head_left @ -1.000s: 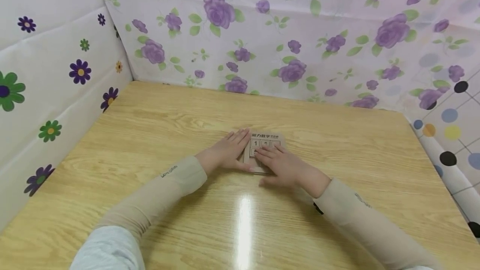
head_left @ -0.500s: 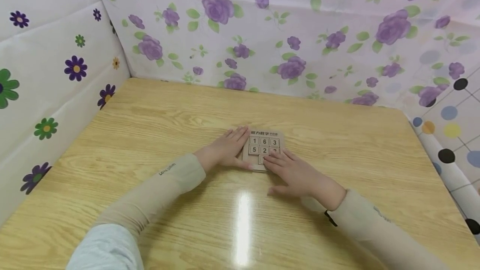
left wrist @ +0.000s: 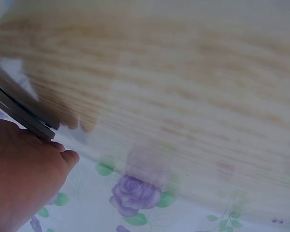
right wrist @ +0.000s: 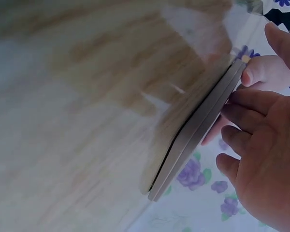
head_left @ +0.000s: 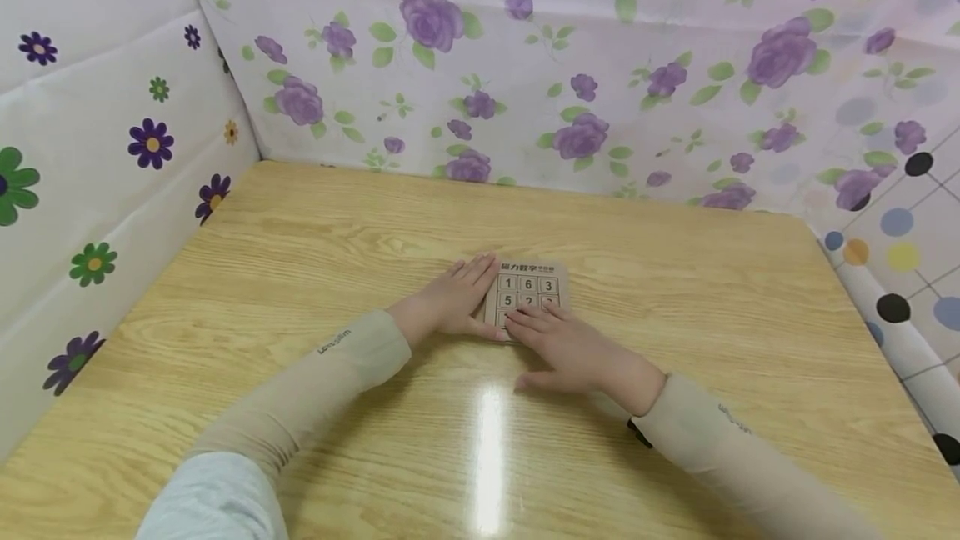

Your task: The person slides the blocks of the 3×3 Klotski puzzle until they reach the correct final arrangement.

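A thin wooden number sliding puzzle (head_left: 564, 283) lies flat on the table, with dark printed characters along its far edge. Tiles 1, 6, 3 form the top row; 5, 2 and a partly hidden tile stand below. My left hand (head_left: 452, 298) lies along the puzzle's left side, fingers straight and thumb at the near left corner. My right hand (head_left: 573, 348) reaches over the near right part, its extended fingertips touching the lower tiles and hiding most of the bottom row. In the right wrist view the puzzle (right wrist: 193, 140) appears edge-on beside the right fingers (right wrist: 239, 118).
The glossy wood-grain table (head_left: 360, 223) extends around the puzzle on every side. A purple-flowered cloth (head_left: 480, 40) hangs behind it, a daisy-patterned one (head_left: 120, 190) at the left and a dotted one (head_left: 900, 290) at the right.
The right hand first shifted right, uncovering tiles, then came back left. A bottom-row tile has slid left into the gap at the lower left. The left hand has stayed at the puzzle's side.
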Tool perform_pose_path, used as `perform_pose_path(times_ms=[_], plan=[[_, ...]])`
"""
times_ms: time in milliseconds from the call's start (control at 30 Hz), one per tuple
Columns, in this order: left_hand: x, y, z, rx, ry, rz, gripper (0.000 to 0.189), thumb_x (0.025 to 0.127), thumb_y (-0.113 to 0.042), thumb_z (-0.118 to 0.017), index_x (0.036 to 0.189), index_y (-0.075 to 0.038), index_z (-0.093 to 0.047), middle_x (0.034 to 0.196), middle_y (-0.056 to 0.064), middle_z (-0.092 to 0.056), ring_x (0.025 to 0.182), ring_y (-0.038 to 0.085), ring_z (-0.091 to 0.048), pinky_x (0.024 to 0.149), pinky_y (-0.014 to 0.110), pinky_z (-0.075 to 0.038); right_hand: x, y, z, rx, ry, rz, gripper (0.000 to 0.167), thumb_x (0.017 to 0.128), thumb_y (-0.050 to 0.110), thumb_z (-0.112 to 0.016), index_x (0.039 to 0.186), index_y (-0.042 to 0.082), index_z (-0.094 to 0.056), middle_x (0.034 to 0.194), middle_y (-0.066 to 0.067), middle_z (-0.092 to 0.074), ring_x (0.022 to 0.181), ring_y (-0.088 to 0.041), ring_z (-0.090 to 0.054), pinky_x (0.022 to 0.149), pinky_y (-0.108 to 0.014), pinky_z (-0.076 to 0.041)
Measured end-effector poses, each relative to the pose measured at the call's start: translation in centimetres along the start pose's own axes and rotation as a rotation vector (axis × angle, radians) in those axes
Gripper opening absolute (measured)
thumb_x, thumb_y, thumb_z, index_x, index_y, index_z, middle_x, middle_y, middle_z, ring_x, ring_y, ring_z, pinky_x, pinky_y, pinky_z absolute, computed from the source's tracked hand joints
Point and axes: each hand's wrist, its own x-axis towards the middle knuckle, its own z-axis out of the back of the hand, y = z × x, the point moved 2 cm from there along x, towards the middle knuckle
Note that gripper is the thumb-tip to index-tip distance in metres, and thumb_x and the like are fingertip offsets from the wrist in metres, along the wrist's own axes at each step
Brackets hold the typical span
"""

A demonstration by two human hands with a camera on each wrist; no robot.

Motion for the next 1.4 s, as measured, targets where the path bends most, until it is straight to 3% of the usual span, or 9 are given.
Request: perform_pose_path(times_ms=[500, 967, 1400], plan=[[0.1, 0.2, 0.1, -0.003, -0.011, -0.012, 0.117, 0.078, -0.077, -0.049, 0.151, -0.003, 0.004, 0.159, 0.015, 0.006, 0.147, 0.028, 0.004, 0.121, 0.042, -0.002, -3.0, -1.9, 0.2, -0.046, -0.014, -0.095, 0.072, 0.090, 0.045, -0.059, 0.141, -0.002, -0.041, 0.150, -0.016, -0.037, 0.141, -0.034, -0.028, 0.117, -0.054, -0.017], [0.1, 0.1, 0.0, -0.004, -0.007, -0.016, 0.116, 0.079, -0.076, -0.049, 0.152, -0.003, 0.004, 0.159, 0.014, 0.007, 0.147, 0.028, 0.005, 0.121, 0.042, -0.002, -1.3, -1.1, 0.3, -0.002, 0.010, -0.054, 0.075, 0.091, 0.049, -0.056, 0.144, 0.000, -0.038, 0.153, -0.013, -0.032, 0.143, -0.033, -0.024, 0.118, -0.053, -0.016], [0.1, 0.2, -0.1, -0.009, 0.006, -0.011, 0.117, 0.079, -0.077, -0.048, 0.151, -0.003, 0.006, 0.159, 0.014, 0.009, 0.147, 0.027, 0.005, 0.121, 0.041, 0.000, -1.4, -3.3, 0.9, -0.014, 0.002, -0.156, 0.074, 0.090, 0.043, -0.061, 0.144, -0.003, -0.037, 0.150, -0.017, -0.035, 0.141, -0.036, -0.027, 0.118, -0.054, -0.015]])
